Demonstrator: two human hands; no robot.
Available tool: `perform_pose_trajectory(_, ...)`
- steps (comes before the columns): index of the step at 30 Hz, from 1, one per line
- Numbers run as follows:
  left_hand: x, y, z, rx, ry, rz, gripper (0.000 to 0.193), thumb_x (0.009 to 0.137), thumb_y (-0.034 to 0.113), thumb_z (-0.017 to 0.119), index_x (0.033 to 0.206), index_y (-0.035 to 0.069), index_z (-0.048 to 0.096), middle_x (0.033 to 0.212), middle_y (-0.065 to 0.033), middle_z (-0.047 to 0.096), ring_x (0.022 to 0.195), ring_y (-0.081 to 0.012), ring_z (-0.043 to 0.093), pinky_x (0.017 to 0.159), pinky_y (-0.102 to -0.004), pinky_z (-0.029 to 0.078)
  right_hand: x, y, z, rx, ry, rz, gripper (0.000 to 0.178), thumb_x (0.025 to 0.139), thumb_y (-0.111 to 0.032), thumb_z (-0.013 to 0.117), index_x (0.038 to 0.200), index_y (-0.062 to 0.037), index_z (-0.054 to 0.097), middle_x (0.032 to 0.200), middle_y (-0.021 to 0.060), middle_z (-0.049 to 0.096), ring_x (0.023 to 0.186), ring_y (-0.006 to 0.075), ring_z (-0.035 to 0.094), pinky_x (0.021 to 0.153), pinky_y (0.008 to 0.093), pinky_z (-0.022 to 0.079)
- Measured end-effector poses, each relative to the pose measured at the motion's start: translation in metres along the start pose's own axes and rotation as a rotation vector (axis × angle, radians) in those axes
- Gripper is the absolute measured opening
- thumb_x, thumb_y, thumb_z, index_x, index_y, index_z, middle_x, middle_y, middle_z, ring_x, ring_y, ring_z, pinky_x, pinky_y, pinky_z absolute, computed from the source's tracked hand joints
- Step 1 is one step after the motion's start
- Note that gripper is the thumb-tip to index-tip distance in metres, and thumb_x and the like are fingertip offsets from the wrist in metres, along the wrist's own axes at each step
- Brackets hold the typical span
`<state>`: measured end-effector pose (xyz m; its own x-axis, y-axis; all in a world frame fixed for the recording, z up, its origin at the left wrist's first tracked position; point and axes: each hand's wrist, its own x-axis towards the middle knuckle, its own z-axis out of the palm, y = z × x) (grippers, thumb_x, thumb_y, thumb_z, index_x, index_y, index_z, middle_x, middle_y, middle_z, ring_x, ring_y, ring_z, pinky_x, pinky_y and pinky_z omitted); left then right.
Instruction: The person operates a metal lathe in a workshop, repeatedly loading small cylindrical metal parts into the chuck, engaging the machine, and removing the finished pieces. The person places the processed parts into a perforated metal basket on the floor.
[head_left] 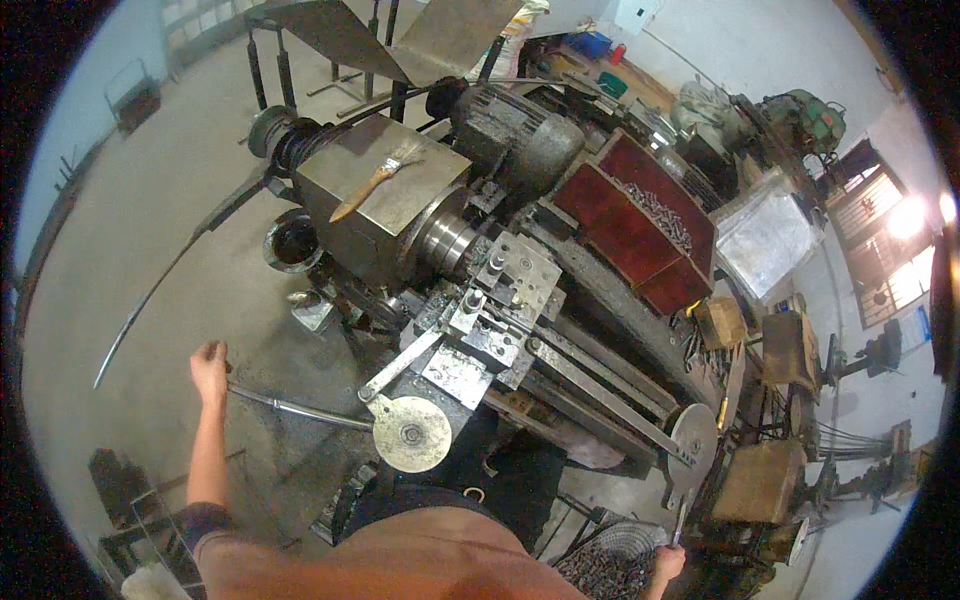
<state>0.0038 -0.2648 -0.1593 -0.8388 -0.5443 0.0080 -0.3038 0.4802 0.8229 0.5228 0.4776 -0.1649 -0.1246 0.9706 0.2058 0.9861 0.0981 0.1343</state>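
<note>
My left hand is closed round the end of a long metal lever, out at the left of the machine. That lever runs to a round metal disc on the near side of a small lathe. At the lower right, my right hand grips a shorter lever below a second round disc. Flat link bars run from the discs to the tool slide, which stands close to the shiny spindle. Whether a workpiece sits in the spindle is too small to tell.
A wooden-handled brush lies on the headstock. Behind the slide stands a red tray of small metal parts. A wire basket of dark parts is beside my right hand. A curved rod juts out left.
</note>
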Motion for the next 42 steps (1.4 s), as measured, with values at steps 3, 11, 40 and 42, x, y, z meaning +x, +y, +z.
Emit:
perform_pose_trajectory(3, 0.015, -0.003, 0.011, -0.047, 0.011, 0.059, 0.028, 0.08, 0.017, 0.06, 0.095, -0.006, 0.063, 0.062, -0.0086, 0.059, 0.05, -0.0134, 0.055, 0.052, -0.0274, 0.043, -0.02, -0.014, -0.009, 0.095, 0.024, 0.01, 0.024, 0.061, -0.021, 0.057, 0.074, -0.0026, 0.066, 0.073, 0.0195, 0.064, 0.072, 0.038, 0.062, 0.068, 0.0453, 0.048)
perform_pose_trajectory(11, 0.028, -0.002, 0.018, -0.093, 0.02, 0.089, 0.028, 0.081, 0.015, 0.059, 0.096, -0.008, 0.062, 0.06, -0.0078, 0.058, 0.051, -0.0115, 0.053, 0.051, -0.0266, 0.042, -0.024, -0.009, 0.007, 0.173, 0.059, 0.041, 0.027, 0.059, -0.021, 0.055, 0.076, -0.0013, 0.064, 0.074, 0.0206, 0.063, 0.072, 0.0403, 0.059, 0.068, 0.0457, 0.047)
perform_pose_trajectory(40, 0.062, 0.085, 0.174, -0.619, -0.148, -0.099, 0.027, 0.075, 0.0, 0.049, 0.099, -0.004, 0.037, 0.063, -0.0111, 0.056, 0.044, -0.0198, 0.057, 0.037, -0.0301, 0.046, 0.014, -0.005, -0.01, 0.052, -0.193, 0.089, 0.035, 0.068, -0.028, 0.054, 0.084, 0.0027, 0.059, 0.087, 0.0237, 0.063, 0.085, 0.041, 0.06, 0.077, 0.0473, 0.048)
perform_pose_trajectory(42, 0.063, 0.081, 0.177, -0.632, -0.165, -0.092, 0.027, 0.075, 0.0, 0.049, 0.098, -0.004, 0.037, 0.063, -0.0114, 0.056, 0.043, -0.0199, 0.057, 0.037, -0.0304, 0.045, -0.003, -0.014, -0.021, 0.073, -0.181, 0.122, 0.037, 0.067, -0.028, 0.054, 0.085, 0.0032, 0.06, 0.087, 0.0234, 0.063, 0.086, 0.0415, 0.06, 0.077, 0.0474, 0.047)
